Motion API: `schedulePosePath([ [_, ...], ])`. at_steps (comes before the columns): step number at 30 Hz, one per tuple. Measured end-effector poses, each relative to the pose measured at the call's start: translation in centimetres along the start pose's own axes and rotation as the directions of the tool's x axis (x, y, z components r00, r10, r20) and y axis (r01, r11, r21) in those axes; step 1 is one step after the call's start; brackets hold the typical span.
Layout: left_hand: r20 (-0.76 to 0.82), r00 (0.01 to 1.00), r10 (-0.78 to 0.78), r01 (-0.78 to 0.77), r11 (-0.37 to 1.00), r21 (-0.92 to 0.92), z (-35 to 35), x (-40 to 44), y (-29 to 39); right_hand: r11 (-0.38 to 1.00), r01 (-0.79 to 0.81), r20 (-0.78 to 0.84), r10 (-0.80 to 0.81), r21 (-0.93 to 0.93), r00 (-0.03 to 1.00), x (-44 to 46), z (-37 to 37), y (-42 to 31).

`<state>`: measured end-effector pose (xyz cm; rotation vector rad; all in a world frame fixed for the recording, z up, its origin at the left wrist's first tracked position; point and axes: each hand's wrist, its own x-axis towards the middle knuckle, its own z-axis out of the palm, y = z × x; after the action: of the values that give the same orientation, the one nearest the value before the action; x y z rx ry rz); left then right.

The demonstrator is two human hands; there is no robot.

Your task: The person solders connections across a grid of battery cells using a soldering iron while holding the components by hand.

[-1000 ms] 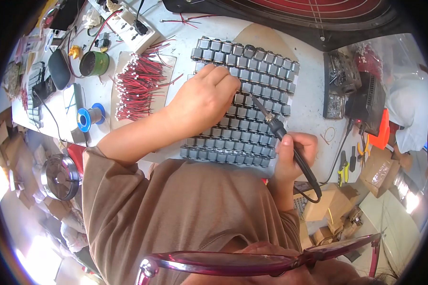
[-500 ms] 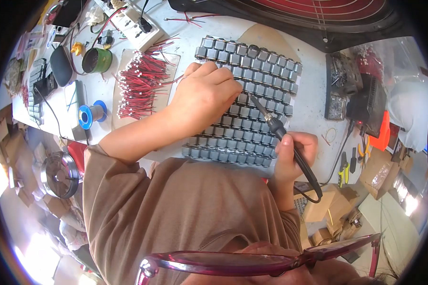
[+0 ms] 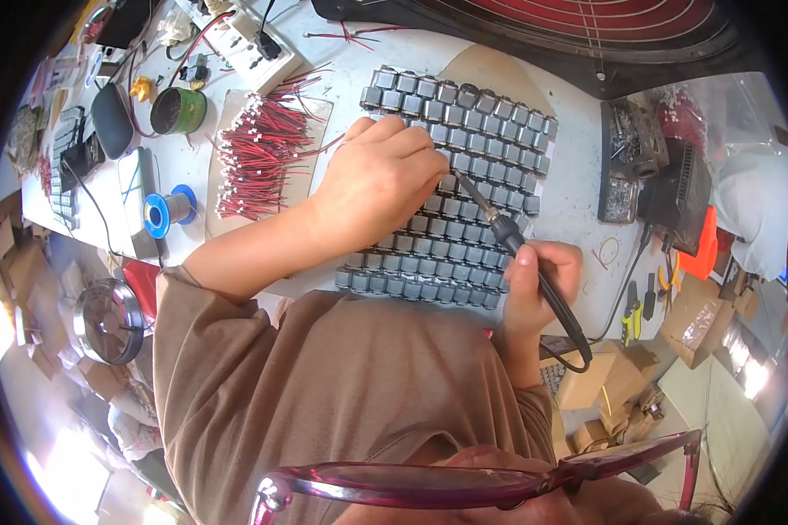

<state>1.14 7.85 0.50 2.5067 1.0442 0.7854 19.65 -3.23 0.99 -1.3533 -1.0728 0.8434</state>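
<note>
My left hand (image 3: 385,171) is closed over the middle of a block of small silver-grey box-shaped parts (image 3: 481,140) laid in tight rows. A thin red wire (image 3: 329,145) comes out at its left side; the fingertips are hidden beneath the hand. In my right hand (image 3: 545,284) is a soldering iron (image 3: 510,234), held by its dark handle. Its tip points up and left, down at the parts right beside my left fingertips. Left of the block lies a heap of red and black wires with white connectors (image 3: 258,157).
A blue spool of solder wire (image 3: 158,216) and a green tin (image 3: 179,111) stand at the left, with a white power strip (image 3: 252,54) behind. A fan (image 3: 587,44) fills the back. Right are a dark box (image 3: 674,188), an orange piece (image 3: 702,245) and yellow-handled cutters (image 3: 632,319).
The soldering iron and my right hand have shifted very slightly to the left. My left hand stays almost in place over the parts.
</note>
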Motion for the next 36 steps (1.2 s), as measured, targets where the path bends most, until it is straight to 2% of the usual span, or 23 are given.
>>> schedulePosePath([
  [7, 0.037, 0.999, -0.002, 0.003, 1.000, -0.031, -0.50, 0.21, 0.30, 1.000, -0.008, 0.000, 0.008, -0.021, 1.000, -0.06, -0.02, 0.06],
  [9, 0.033, 0.999, -0.001, 0.002, 1.000, -0.031, -0.44, 0.20, 0.24, 0.998, -0.019, -0.048, 0.016, -0.059, 0.999, -0.24, -0.21, 0.34],
  [22, -0.002, 1.000, -0.007, 0.007, 1.000, -0.009, -0.03, 0.04, 0.02, 0.999, -0.007, 0.003, 0.007, -0.047, 1.000, -0.11, 0.06, -0.07],
  [25, -0.038, 0.999, -0.012, 0.012, 1.000, 0.007, -0.42, 0.11, -0.26, 0.998, -0.007, -0.075, 0.002, -0.064, 0.997, -0.24, -0.04, 0.17],
  [30, -0.012, 1.000, -0.005, 0.005, 1.000, -0.021, -0.09, -0.08, -0.19, 0.998, 0.002, 0.005, -0.002, -0.062, 1.000, -0.21, 0.17, 0.24],
  [36, -0.004, 1.000, -0.012, 0.012, 1.000, -0.017, -0.07, -0.06, -0.18, 0.999, -0.011, 0.027, 0.012, -0.047, 1.000, -0.07, 0.29, 0.19],
])
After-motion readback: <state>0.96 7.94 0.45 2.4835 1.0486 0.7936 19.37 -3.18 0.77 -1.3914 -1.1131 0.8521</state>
